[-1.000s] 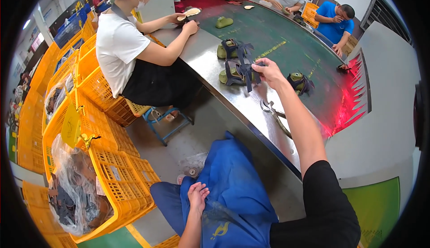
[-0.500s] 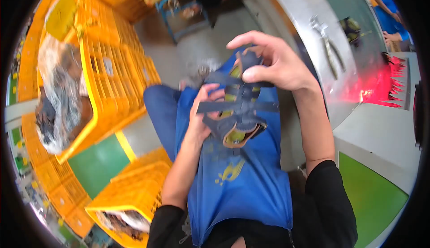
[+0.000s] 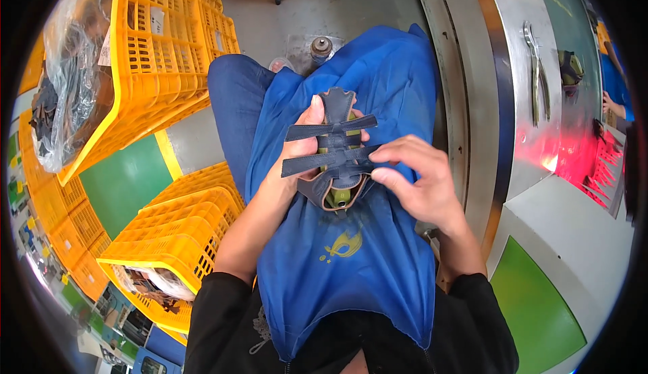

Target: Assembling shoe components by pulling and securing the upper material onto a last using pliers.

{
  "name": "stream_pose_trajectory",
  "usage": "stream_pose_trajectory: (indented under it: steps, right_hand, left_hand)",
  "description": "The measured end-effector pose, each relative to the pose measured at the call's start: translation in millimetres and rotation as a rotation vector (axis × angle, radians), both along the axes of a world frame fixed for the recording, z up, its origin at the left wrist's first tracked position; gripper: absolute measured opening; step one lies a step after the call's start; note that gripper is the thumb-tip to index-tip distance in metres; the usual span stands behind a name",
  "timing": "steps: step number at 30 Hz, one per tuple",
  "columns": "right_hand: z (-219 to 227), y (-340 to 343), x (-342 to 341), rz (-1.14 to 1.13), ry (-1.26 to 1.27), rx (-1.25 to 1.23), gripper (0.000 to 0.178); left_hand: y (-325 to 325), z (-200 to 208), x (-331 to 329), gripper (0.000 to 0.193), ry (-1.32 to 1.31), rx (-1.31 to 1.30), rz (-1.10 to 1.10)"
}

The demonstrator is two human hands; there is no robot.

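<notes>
A dark sandal upper (image 3: pixel 335 109) with a tan edge is fitted over an olive-green shoe last (image 3: pixel 340 197), held above my lap. My left hand (image 3: pixel 302 146) wraps round the last from the left side, its fingers partly hidden beneath. Two dark straps cross the upper and their loose ends stick out to both sides. My right hand (image 3: pixel 420 177) has thumb and forefinger pinched at the right end of the lower strap (image 3: pixel 307 163). A blue apron (image 3: pixel 344 273) lies under both hands.
Yellow crates (image 3: pixel 162 57) with dark pieces and clear plastic stand at the left; another yellow crate (image 3: pixel 182 239) sits nearer. At the right, pincers (image 3: pixel 536 77) and another lasted upper (image 3: pixel 571 68) lie on the metal bench (image 3: pixel 516 9). A person's hand (image 3: pixel 614 106) shows at the far right.
My view has shifted. The upper on its last now sits steadier and lower over my lap. My right hand has moved from its far end down to the lower strap's right end.
</notes>
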State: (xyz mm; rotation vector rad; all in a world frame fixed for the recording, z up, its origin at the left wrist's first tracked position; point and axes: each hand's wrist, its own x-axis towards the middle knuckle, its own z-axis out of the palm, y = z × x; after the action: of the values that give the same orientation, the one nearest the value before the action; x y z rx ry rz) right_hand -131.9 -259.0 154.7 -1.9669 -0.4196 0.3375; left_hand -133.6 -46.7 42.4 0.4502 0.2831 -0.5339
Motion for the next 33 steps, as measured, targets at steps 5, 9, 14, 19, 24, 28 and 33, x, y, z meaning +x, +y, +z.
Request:
stream_pose_trajectory:
  steps: [5, 9, 14, 19, 24, 28, 33]
  right_hand:
    - [-16.2, 4.9, -5.9, 0.013, 0.063, 0.014, 0.017]
    - [-18.7, 13.8, -0.9, 0.018, 0.008, 0.043, 0.014]
    - [-16.3, 16.6, 0.7, 0.058, 0.009, 0.007, 0.013]
    - [-15.2, 12.8, -0.7, 0.105, -0.002, -0.088, 0.021]
    - [-9.2, 18.1, -1.9, 0.255, -0.2, -0.137, 0.049]
    - [-3.8, 25.5, 6.7, 0.295, -0.23, -0.155, 0.042]
    - [-3.1, 39.0, 16.6, 0.225, -0.425, -0.303, 0.038]
  left_hand:
    - [1.6, -5.1, 3.1, 0.071, 0.005, 0.046, -0.066]
    - [1.4, -6.7, 4.5, 0.071, 0.059, -0.033, -0.025]
    - [-3.3, -7.2, 4.3, 0.076, 0.143, -0.041, -0.04]
    - [0.2, -11.7, -4.6, 0.068, 0.197, -0.048, -0.028]
    - [-1.4, -20.2, -13.2, 0.059, 0.103, 0.139, -0.002]
    - [-0.6, -9.5, -13.5, 0.049, 0.042, 0.085, 0.082]
    - [4.8, -13.1, 4.1, 0.045, -0.154, 0.085, 0.058]
